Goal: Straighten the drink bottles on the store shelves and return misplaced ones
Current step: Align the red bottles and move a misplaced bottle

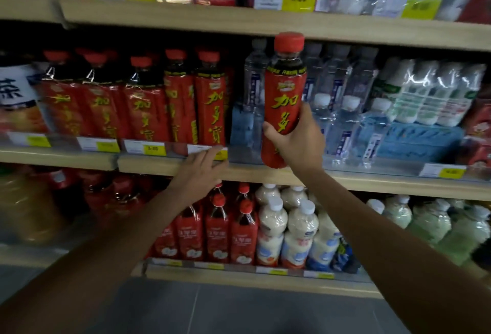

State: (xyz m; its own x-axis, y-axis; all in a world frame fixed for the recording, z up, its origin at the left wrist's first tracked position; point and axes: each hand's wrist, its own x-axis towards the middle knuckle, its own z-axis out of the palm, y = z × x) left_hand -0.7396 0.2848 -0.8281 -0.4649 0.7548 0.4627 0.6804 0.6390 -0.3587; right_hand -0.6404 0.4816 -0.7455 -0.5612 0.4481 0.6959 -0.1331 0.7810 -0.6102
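Observation:
My right hand (pixel 297 142) grips a red-labelled tea bottle (pixel 285 89) with a red cap, held upright in front of the clear water bottles (pixel 342 110) on the middle shelf. A row of matching red tea bottles (pixel 210 105) stands to the left on that shelf. With fingers spread and straight, my left hand (pixel 202 171) rests on the wooden front edge of the middle shelf (pixel 159 167), just below the rightmost red bottle of the row.
The top shelf (pixel 186 17) carries wrapped multipacks and yellow price tags. On the bottom shelf stand small red juice bottles (pixel 218 230), cream milk-drink bottles (pixel 300 230) and pale green bottles (pixel 425 222). Grey floor tiles lie below.

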